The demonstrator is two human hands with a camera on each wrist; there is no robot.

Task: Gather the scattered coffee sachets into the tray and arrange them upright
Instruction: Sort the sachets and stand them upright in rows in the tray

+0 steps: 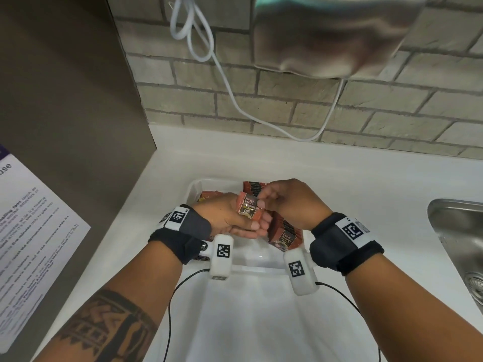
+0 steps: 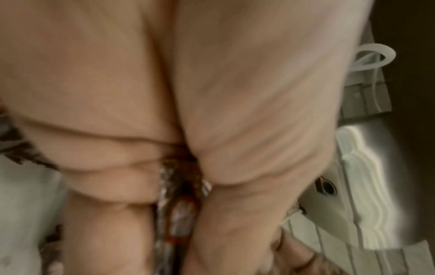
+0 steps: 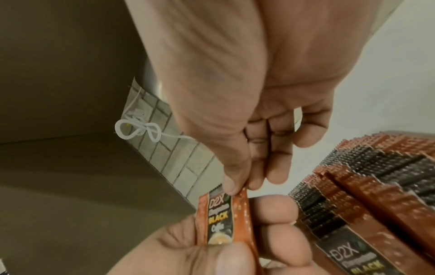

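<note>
Both hands hold one orange-and-black coffee sachet [image 1: 248, 209] [image 3: 221, 221] above the white tray [image 1: 193, 188]. My left hand [image 1: 235, 218] grips its lower part between thumb and fingers. My right hand [image 1: 282, 202] [image 3: 237, 186] pinches its top edge with thumb and forefinger. A row of sachets [image 1: 285, 232] [image 3: 367, 186] stands upright in the tray under my right hand, and more sachets [image 1: 207, 195] lie at the tray's far left. In the blurred left wrist view a sachet [image 2: 181, 210] shows edge-on between the left hand's palm and fingers.
The tray sits on a white counter [image 1: 339, 184] against a brick wall [image 1: 287, 100]. A steel sink [image 1: 460, 239] is at the right. A grey appliance side with a printed notice [image 1: 34, 231] stands at the left. A white cable [image 1: 224, 82] hangs down the wall.
</note>
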